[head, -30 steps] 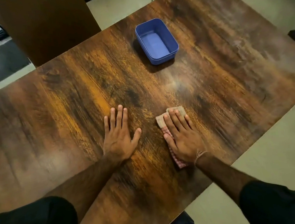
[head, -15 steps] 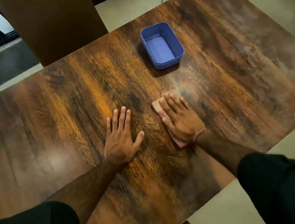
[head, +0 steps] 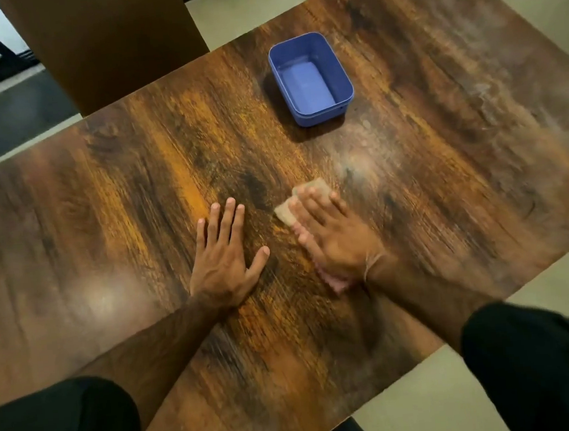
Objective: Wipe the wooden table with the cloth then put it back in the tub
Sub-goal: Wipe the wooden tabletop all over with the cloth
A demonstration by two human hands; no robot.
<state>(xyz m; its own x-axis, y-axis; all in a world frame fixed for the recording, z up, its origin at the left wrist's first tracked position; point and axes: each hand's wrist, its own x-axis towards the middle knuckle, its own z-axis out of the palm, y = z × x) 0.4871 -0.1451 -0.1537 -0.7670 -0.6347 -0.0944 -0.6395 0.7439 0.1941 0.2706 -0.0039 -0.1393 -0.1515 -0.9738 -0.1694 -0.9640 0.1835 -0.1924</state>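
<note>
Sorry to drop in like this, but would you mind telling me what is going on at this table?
A person is wiping the wooden table with a cloth. The right hand presses flat on the cloth with straight fingers and looks blurred, as if mid-stroke. The left hand rests flat on the wood just beside it. The blue tub stands farther back, apart from both hands, with no cloth in it, so the put-back step is not yet done.

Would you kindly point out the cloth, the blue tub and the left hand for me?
cloth (head: 316, 186): head view, uncovered tan far corner.
blue tub (head: 322, 115): head view, near outer wall.
left hand (head: 224, 265): head view, back of the hand.
</note>
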